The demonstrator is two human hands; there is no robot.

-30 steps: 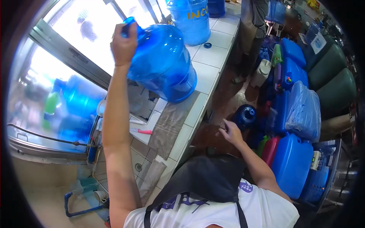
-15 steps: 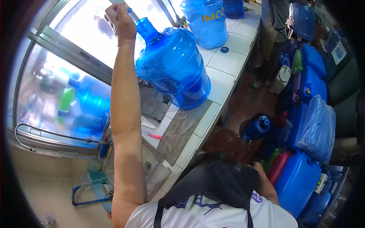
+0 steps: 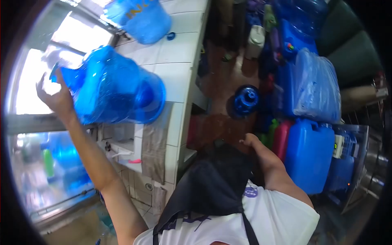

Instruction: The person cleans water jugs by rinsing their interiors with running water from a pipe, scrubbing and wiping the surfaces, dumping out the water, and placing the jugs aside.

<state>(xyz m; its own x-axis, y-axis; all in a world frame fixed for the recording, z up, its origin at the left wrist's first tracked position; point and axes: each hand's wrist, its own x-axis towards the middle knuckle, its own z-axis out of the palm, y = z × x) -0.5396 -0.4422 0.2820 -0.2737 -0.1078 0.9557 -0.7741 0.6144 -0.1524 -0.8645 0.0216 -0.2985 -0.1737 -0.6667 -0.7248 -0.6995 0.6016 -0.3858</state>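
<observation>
My left hand (image 3: pixel 58 98) is closed at the mouth of a large clear-blue water jug (image 3: pixel 108 87). Its fingers curl round a small blue cap (image 3: pixel 54 72) at the mouth, partly hidden and blurred. The jug's base rests on the white tiled counter (image 3: pixel 175 79), and its neck points left in the view toward the bright window. My right hand (image 3: pixel 248 139) hangs low beside the black apron (image 3: pixel 212 167). It touches no object that I can see, and most of its fingers are hidden.
Another blue jug with yellow lettering (image 3: pixel 141 18) stands farther along the counter, near a loose blue cap (image 3: pixel 170 36). A small jug (image 3: pixel 246 100) sits on the red floor. Blue containers (image 3: pixel 309 155) line the right side. A grey cloth (image 3: pixel 154 151) drapes over the counter.
My view has swung right, so the jug and counter appear farther left. My left hand has come down from above the jug to its mouth. More of my right arm shows.
</observation>
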